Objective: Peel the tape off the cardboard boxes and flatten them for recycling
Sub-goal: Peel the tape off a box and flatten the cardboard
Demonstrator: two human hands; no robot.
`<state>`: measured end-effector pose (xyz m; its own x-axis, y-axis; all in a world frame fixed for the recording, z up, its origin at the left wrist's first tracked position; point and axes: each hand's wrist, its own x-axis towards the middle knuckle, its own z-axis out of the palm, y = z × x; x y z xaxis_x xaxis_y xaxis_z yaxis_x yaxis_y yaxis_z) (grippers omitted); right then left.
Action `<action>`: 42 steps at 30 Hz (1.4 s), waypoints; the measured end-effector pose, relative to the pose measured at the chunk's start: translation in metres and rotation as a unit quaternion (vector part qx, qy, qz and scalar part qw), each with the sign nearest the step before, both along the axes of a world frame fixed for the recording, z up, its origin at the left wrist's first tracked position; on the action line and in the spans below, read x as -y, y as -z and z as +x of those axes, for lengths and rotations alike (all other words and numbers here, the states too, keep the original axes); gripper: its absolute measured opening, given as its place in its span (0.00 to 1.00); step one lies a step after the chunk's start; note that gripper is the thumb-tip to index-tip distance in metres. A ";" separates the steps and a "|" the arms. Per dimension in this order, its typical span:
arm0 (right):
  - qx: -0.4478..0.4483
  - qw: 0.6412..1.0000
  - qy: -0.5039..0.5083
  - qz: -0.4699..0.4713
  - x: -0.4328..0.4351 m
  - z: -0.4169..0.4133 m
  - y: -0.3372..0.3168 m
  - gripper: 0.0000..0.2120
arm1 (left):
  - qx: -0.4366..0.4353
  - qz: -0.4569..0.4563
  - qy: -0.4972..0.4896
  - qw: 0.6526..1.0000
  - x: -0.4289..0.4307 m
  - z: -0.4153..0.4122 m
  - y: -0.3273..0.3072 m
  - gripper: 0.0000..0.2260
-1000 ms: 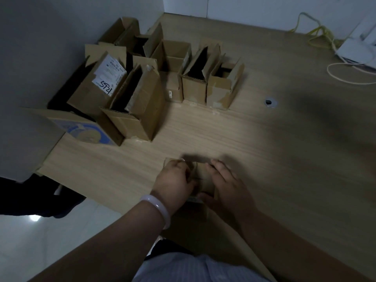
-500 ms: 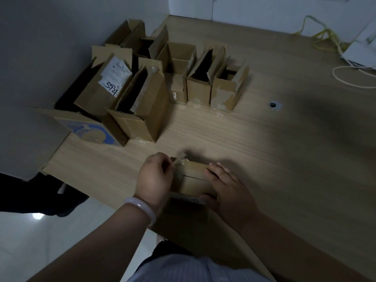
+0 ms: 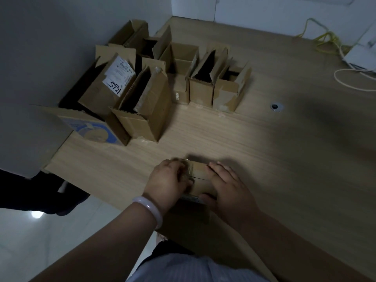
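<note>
A white label (image 3: 119, 77) on one open box (image 3: 95, 98) bore black handwriting I couldn't read; a neighbouring box (image 3: 95, 132) carried blue print. At the surface's (image 3: 264, 159) near edge, the left hand (image 3: 168, 184) and right hand (image 3: 230, 186) clasped the small taped box (image 3: 200, 174).

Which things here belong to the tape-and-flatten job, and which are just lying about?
Job: small box, gripped by the right hand; its tape, at the left hand; open boxes waiting behind.
Lying about: yellow cable, white cable, white device, desk grommet.
</note>
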<state>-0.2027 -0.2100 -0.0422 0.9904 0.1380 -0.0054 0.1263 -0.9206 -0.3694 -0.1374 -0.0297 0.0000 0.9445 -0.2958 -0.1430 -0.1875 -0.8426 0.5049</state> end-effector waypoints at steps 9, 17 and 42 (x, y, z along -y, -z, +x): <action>-0.023 0.997 -0.057 -0.035 -0.006 0.002 0.005 0.35 | -0.043 0.025 0.008 0.999 0.000 0.014 0.003 0.11; -0.021 0.997 -0.050 -0.045 -0.010 0.003 0.000 0.35 | -0.004 0.066 0.031 0.997 0.003 0.009 0.008 0.10; -0.006 0.999 -0.002 -0.052 -0.020 0.000 0.004 0.33 | 0.011 -0.046 -0.044 0.998 -0.027 0.000 0.015 0.17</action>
<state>-0.2027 -0.1903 -0.0464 0.9897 0.1397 -0.0315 0.1259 -0.9536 -0.2736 -0.1370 -0.0024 -0.0152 0.9698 -0.2231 -0.0989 -0.1267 -0.8067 0.5772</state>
